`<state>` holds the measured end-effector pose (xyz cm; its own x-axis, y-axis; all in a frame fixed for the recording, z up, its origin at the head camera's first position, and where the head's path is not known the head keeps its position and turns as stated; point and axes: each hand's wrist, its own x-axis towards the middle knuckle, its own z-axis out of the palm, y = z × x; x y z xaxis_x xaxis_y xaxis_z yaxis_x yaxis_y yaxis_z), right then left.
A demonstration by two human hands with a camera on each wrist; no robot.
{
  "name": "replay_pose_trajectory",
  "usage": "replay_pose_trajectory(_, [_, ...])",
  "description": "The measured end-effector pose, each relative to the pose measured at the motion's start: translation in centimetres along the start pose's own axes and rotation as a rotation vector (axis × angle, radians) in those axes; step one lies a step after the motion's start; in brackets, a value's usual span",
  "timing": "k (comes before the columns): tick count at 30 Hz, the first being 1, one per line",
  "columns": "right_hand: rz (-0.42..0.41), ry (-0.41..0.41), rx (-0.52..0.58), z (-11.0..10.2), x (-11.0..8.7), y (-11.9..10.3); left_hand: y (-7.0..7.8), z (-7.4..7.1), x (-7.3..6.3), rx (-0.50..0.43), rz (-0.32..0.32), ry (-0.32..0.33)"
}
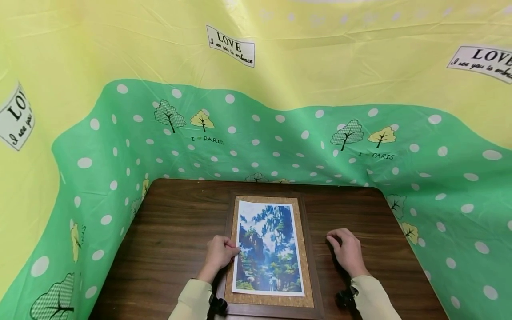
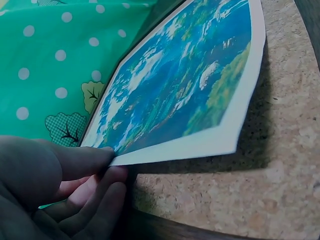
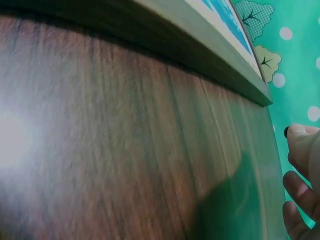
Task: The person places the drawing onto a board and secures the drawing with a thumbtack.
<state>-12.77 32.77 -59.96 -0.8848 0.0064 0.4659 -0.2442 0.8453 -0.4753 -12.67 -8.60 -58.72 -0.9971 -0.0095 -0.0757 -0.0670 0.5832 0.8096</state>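
Note:
A printed landscape picture [image 1: 270, 249] with a white border lies over a wood-framed corkboard [image 1: 309, 291]. My left hand [image 1: 220, 253] pinches the picture's left edge between thumb and fingers. In the left wrist view, the sheet's near edge [image 2: 200, 142] stands off the cork and throws a shadow on it. To the right of the frame, my right hand [image 1: 347, 251] is over the table with its fingers curled. A small black thing [image 3: 286, 132] shows at its fingertips in the right wrist view; its kind is hidden by the fingers.
The corkboard rests on a dark wood-grain table [image 1: 172, 222]. A green and yellow printed curtain [image 1: 280, 142] hangs around the table's back and both sides. Black straps with cameras [image 1: 219, 306] sit on both wrists.

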Motion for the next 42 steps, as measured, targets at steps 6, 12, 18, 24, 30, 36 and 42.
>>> replay_pose_trajectory(6, [0.001, -0.010, 0.047, 0.9, 1.3, -1.5, 0.0, 0.1, 0.1, 0.000, -0.003, 0.002])
replay_pose_trajectory(12, [0.001, -0.050, 0.082, 2.0, 2.5, -3.1, -0.2, 0.3, 0.3, -0.001, 0.000, -0.003])
replay_pose_trajectory(18, [-0.001, -0.088, 0.114, 3.1, 3.7, -4.4, -0.1, 0.4, 0.4, 0.026, -0.003, 0.012])
replay_pose_trajectory(24, [0.008, -0.136, 0.152, 4.1, 4.9, -5.4, 0.0, 0.3, 0.5, 0.050, 0.012, 0.033])
replay_pose_trajectory(30, [0.005, -0.162, 0.172, 5.4, 6.0, -6.2, -0.2, 0.2, 0.4, 0.049, 0.029, 0.048])
replay_pose_trajectory(36, [0.034, -0.223, 0.217, 6.5, 7.2, -6.9, -0.4, 0.3, 0.4, 0.045, 0.032, 0.053])
replay_pose_trajectory(42, [0.081, -0.290, 0.247, 7.8, 8.4, -7.6, -0.4, 0.3, 0.3, 0.029, 0.025, 0.058])
